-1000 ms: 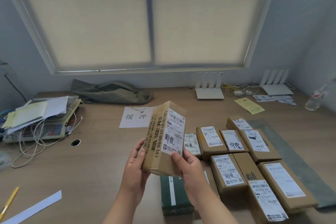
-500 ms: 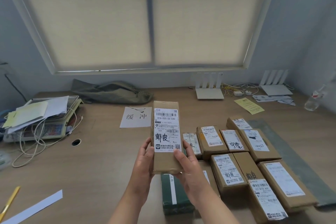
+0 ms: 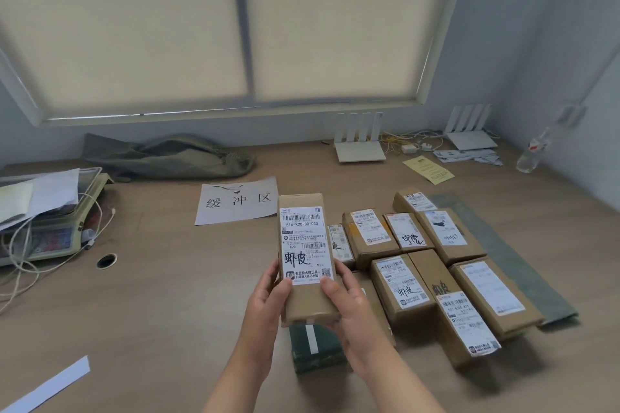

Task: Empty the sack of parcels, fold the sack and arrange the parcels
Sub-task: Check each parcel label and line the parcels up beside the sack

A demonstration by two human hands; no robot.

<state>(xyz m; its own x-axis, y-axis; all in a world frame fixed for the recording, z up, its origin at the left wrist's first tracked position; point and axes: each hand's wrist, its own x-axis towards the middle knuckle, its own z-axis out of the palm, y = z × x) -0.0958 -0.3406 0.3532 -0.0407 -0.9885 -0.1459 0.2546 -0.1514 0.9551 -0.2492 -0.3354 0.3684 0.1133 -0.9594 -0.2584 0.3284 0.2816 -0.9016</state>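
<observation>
Both hands — left hand (image 3: 265, 303), right hand (image 3: 352, 308) — grip labelled parcel (image 3: 303, 255) upright.

Sack (image 3: 167, 157) at counter (image 3: 167, 295) back left; paper sign (image 3: 238, 201) before it; scale (image 3: 43, 231) far left. Parcel rows (image 3: 401, 282) right of centre, router (image 3: 360, 152) behind them. Held parcel (image 3: 303, 255) left of rows, above flat box (image 3: 323, 350).

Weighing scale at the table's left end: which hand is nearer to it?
Left. The left hand holds the parcel by its left edge, on the side toward the scale, with bare table between them. The right hand holds the parcel's right edge, farther off.
</observation>
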